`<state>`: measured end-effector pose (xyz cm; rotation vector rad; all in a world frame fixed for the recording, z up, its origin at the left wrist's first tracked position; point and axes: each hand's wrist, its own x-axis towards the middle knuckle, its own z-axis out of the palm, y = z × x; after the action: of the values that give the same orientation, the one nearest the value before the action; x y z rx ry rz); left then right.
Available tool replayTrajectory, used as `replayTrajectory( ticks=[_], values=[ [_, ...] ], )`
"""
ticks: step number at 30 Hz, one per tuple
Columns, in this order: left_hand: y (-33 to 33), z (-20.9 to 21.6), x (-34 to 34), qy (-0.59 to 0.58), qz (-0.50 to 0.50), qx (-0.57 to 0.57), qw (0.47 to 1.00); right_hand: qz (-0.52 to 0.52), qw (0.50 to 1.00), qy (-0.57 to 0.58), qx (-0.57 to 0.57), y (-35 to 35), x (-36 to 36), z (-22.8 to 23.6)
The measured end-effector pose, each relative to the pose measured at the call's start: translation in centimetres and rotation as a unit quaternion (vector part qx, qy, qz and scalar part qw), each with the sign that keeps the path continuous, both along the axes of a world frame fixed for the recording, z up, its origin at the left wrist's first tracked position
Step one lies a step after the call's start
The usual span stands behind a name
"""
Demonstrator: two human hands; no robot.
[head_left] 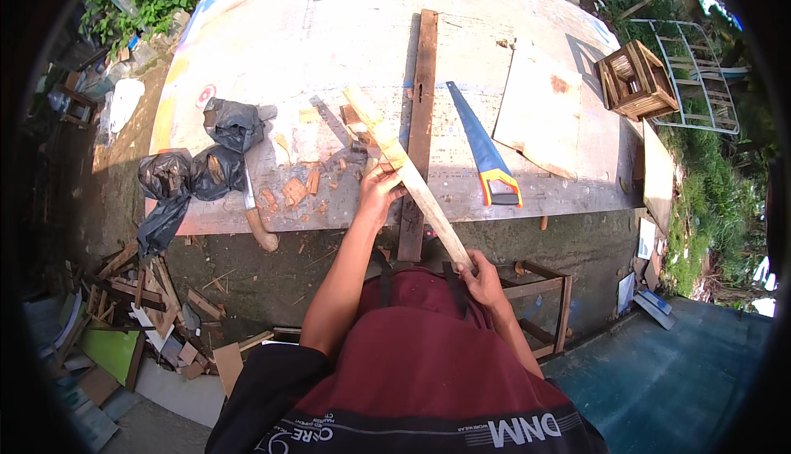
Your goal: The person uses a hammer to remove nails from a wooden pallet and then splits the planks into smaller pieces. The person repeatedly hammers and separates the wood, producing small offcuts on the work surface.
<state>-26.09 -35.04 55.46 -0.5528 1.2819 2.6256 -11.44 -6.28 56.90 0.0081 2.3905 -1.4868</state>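
A: Wooden batten [409, 175], pale and narrow, ran from eleven o'clock down to five o'clock across the front edge of the big plywood worktop [329, 25]. What lay to its left?

B: Going left to right: black plastic bags [202, 166] at nine o'clock, then a knife with a wooden handle [255, 211], then broken wood chips [297, 190]. The left hand [379, 194] was curled around the batten's middle, fingers closed over it. The right hand [482, 277] was wrapped shut on its near end, close to the maroon shirt [420, 355].

A: And further right?

B: A dark plank with a slot [418, 124] lay under the batten, running toward twelve o'clock. Beside it was a blue handsaw [482, 145], then a pale board [540, 112], and a small wooden crate [636, 79] at two o'clock.

A: What could have gone wrong?

B: I judged the batten only partly supported, its near end hanging past the table edge. A loose hold might have let it pivot and slip. The left hand also sat near splintered scraps, and a sliding palm could have caught splinters.
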Motion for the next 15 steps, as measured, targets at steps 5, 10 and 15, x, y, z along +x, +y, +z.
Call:
replayTrajectory(
  ticks=[5,10,15],
  values=[
    [2.8,0.1,-3.5,0.003,-0.049,-0.128,0.991,-0.101,0.994,-0.011,0.037,-0.5,-0.3,2.3],
    [4.2,-6.2,-5.5,-0.032,0.023,-0.244,0.969,-0.154,0.972,0.074,0.159,0.3,-6.6,-1.2],
    [5.4,-8.1,-6.3,-0.022,0.069,-0.282,0.957,-0.172,0.98,0.073,-0.067,-2.9,-19.3,-5.6]
  ],
)
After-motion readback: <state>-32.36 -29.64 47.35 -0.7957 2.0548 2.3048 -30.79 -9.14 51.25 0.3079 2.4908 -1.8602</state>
